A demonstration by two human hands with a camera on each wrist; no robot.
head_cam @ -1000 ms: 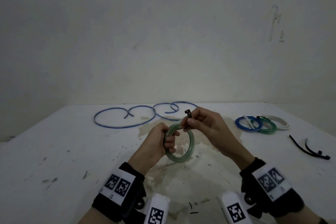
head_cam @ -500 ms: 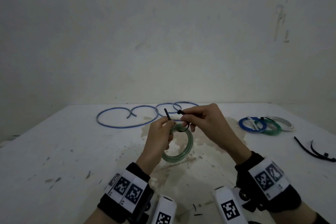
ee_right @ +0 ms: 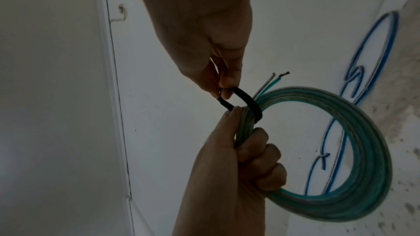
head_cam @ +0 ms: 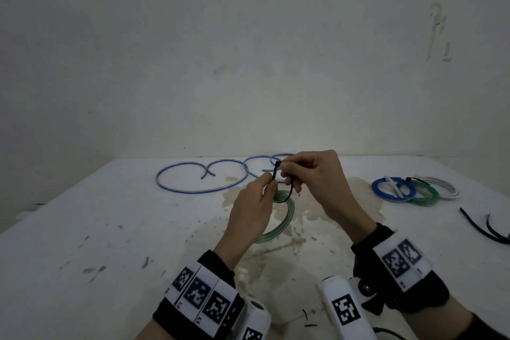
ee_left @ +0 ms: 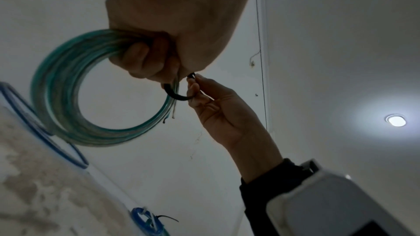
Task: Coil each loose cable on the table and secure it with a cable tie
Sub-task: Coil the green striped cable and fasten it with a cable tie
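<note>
My left hand [head_cam: 269, 186] grips a coiled green cable [head_cam: 287, 218] above the table, fingers curled round the bundle [ee_left: 56, 96]. A black cable tie [head_cam: 288, 193] loops round the coil just above that grip [ee_right: 247, 101]. My right hand [head_cam: 284, 171] pinches the tie's upper end between thumb and fingertips [ee_right: 225, 85]. The left thumb and forefinger touch the tie's other end close by. Two bare cable ends [ee_right: 272, 78] stick out of the coil beside the tie. Whether the tie's tail is through its head cannot be told.
A loose blue cable [head_cam: 198, 188] lies in wide loops at the table's back. At the right lie three tied coils, blue [head_cam: 392, 190], green [head_cam: 425, 197] and white [head_cam: 445, 186], and spare black ties [head_cam: 485, 229] near the right edge. The tabletop [head_cam: 110, 243] is stained white.
The tie went from standing above the coil to looping round it. Its two ends have come together between both hands' fingertips. Both hands rose slightly.
</note>
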